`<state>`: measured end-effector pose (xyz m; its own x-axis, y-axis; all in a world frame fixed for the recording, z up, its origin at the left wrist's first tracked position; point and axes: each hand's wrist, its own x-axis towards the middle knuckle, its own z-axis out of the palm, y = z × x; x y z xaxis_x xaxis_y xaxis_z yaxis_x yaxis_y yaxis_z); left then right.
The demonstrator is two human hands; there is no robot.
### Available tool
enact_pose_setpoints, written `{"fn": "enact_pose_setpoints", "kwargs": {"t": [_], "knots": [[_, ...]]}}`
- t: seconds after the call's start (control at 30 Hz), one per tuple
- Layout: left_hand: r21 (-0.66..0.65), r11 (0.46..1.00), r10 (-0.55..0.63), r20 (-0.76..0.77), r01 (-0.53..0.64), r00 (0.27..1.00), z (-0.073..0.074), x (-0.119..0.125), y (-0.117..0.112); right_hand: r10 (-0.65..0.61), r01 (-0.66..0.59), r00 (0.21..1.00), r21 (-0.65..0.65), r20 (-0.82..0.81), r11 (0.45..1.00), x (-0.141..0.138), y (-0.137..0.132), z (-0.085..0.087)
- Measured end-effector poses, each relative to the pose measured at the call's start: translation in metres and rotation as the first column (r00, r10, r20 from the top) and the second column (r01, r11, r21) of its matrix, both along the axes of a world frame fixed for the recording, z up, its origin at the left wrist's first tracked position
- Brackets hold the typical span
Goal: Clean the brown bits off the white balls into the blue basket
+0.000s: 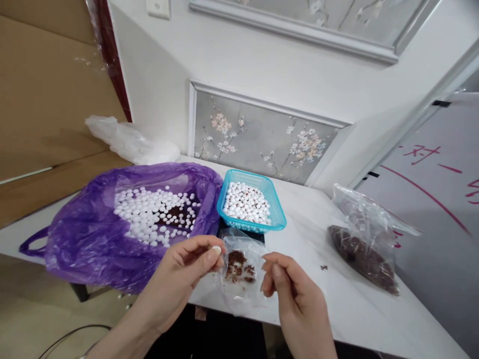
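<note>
Both hands hold up a small clear plastic bag [243, 271] with reddish-brown bits in it, just above the table's near edge. My left hand [187, 274] pinches the bag's left top edge with thumb and fingers closed. My right hand [292, 294] pinches its right side, fingers curled. Behind the bag lies an open purple plastic bag [86, 234] full of small white beads [149, 214]. A blue mesh basket [275, 212] to its right also holds white beads and stands on a dark object.
A white table [337, 294] carries a larger clear bag of brown material [362, 249] at the right. A few brown crumbs [324, 268] lie near it. A crumpled white plastic bag [130, 142] sits at the back left by cardboard sheets. A flowered wall panel stands behind.
</note>
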<state>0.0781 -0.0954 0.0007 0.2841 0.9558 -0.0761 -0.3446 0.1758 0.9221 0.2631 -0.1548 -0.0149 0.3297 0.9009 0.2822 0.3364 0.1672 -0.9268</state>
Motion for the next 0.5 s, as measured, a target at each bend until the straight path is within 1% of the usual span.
{"fn": "enact_pose_setpoints", "kwargs": {"t": [0.1,0.17,0.2,0.27,0.3,0.33,0.4,0.5], "knots": [[0.086,0.993,0.083,-0.052,-0.078,0.995,0.0,-0.005,0.003,0.032,-0.035,0.985,0.012,0.171,0.999,0.0,-0.001,-0.003],[0.148,0.981,0.139,-0.079,-0.126,0.987,0.003,-0.008,0.007,0.083,-0.08,0.935,-0.024,0.344,0.997,-0.003,0.001,-0.006],[0.171,0.973,0.174,-0.089,-0.157,0.981,0.005,-0.008,0.01,0.12,-0.093,0.887,-0.082,0.445,0.992,-0.006,0.004,-0.008],[0.201,0.952,0.254,-0.105,-0.229,0.962,0.011,-0.004,0.02,0.203,-0.071,0.76,-0.232,0.618,0.97,-0.014,0.014,-0.011],[0.216,0.941,0.287,-0.109,-0.259,0.952,0.014,0.0,0.027,0.239,-0.034,0.692,-0.3,0.681,0.953,-0.018,0.019,-0.013],[0.233,0.933,0.305,-0.106,-0.275,0.946,0.018,0.005,0.035,0.257,-0.005,0.655,-0.336,0.711,0.942,-0.023,0.026,-0.015],[0.272,0.924,0.302,-0.089,-0.268,0.949,0.024,0.019,0.053,0.27,0.044,0.609,-0.372,0.745,0.927,-0.031,0.038,-0.019],[0.309,0.934,0.214,-0.078,-0.18,0.974,0.031,0.038,0.076,0.264,0.111,0.562,-0.388,0.784,0.915,-0.04,0.049,-0.022]]}}
